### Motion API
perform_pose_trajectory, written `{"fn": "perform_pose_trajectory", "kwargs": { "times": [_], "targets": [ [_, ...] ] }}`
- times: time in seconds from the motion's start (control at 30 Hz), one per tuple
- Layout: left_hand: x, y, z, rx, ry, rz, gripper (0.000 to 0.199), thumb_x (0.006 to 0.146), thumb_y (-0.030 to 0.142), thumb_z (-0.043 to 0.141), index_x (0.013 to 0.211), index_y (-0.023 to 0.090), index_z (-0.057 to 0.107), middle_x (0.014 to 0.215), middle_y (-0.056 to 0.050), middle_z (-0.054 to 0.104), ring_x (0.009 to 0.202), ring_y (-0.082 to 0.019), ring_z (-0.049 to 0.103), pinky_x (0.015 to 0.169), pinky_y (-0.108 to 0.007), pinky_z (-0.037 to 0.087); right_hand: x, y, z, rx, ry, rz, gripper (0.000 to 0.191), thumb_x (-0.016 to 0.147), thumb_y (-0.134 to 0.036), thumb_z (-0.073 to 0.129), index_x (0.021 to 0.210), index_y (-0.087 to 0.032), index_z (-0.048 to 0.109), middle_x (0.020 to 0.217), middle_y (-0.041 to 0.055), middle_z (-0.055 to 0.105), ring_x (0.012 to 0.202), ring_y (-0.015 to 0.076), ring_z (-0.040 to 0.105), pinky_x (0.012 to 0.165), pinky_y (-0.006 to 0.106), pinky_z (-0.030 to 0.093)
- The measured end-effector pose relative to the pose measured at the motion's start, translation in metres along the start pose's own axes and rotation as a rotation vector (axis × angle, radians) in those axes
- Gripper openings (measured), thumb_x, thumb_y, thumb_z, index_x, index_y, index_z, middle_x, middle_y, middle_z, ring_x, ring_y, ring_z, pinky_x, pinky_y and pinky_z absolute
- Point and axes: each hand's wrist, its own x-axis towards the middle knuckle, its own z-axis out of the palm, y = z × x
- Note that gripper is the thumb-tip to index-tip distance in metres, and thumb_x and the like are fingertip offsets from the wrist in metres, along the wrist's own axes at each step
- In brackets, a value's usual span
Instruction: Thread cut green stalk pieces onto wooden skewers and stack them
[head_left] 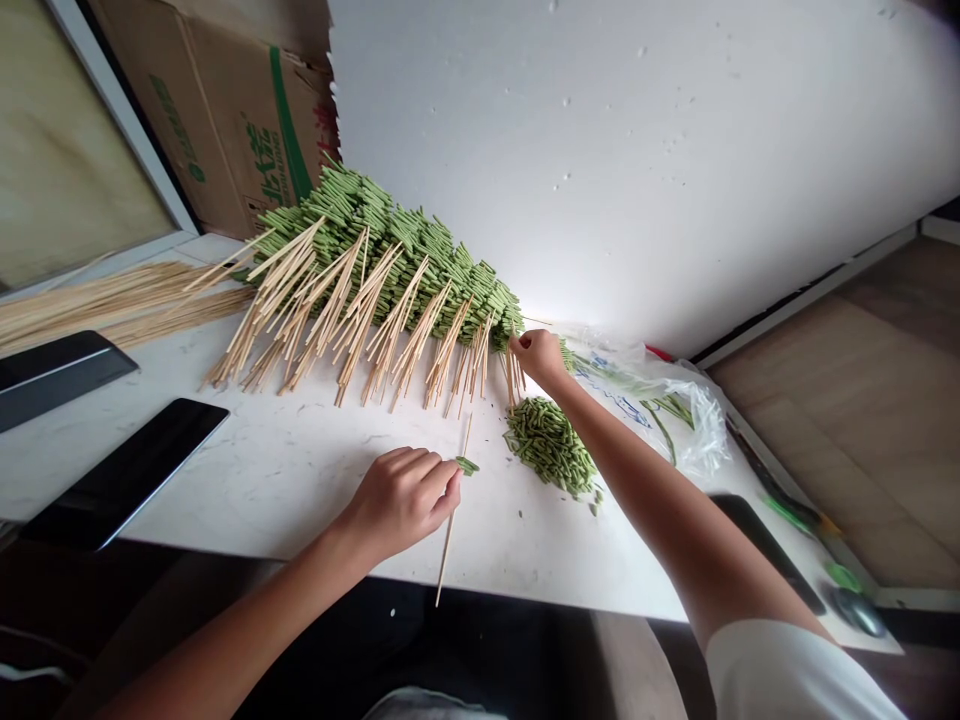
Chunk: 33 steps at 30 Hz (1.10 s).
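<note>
My left hand [409, 497] is closed near the table's front edge, gripping green bean pieces [467, 465] beside its fingertips. A thin wooden skewer [444, 560] passes by these fingers, its lower end sticking out over the edge. Farther back, my right hand [538, 352] has its fingers pinched together at the right end of a long stack of skewered green beans [420, 250]; what they hold is hidden. Bare skewer ends [390, 330] fan out from the stack toward me. Below my right hand lies a heap of short cut green beans [551, 445].
Loose skewers [150, 295] and two dark phones or tablets [127, 475] lie at the left. A cardboard box [225, 120] stands behind. At the right are a clear plastic bag [694, 410], a black device [765, 545] and a mouse [859, 610]. A white panel [637, 170] rises behind the table.
</note>
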Motion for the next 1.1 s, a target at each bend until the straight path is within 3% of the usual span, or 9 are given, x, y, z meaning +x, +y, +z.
{"fn": "perform_pose_trajectory", "kwargs": {
  "times": [0.27, 1.1],
  "targets": [
    [-0.001, 0.0, 0.0, -0.004, -0.01, 0.009, 0.024, 0.097, 0.007, 0.058, 0.078, 0.019, 0.063, 0.063, 0.001, 0.061, 0.056, -0.014, 0.056, 0.057, -0.031, 0.041, -0.002, 0.003, -0.004, -0.066, 0.045, -0.043, 0.042, 0.101, -0.031, 0.06, 0.061, -0.022, 0.054, 0.058, 0.0043, 0.058, 0.053, 0.0153, 0.044, 0.057, 0.031, 0.031],
    [-0.004, 0.002, 0.005, -0.021, -0.025, 0.034, 0.026, 0.099, 0.008, 0.057, 0.077, 0.019, 0.062, 0.063, 0.002, 0.06, 0.056, -0.014, 0.056, 0.055, -0.031, 0.041, -0.015, -0.005, -0.012, -0.334, 0.021, -0.053, 0.043, 0.109, -0.037, 0.049, 0.08, -0.015, 0.073, 0.072, 0.0147, 0.07, 0.064, 0.0212, 0.061, 0.062, 0.031, 0.036]
  ]
}}
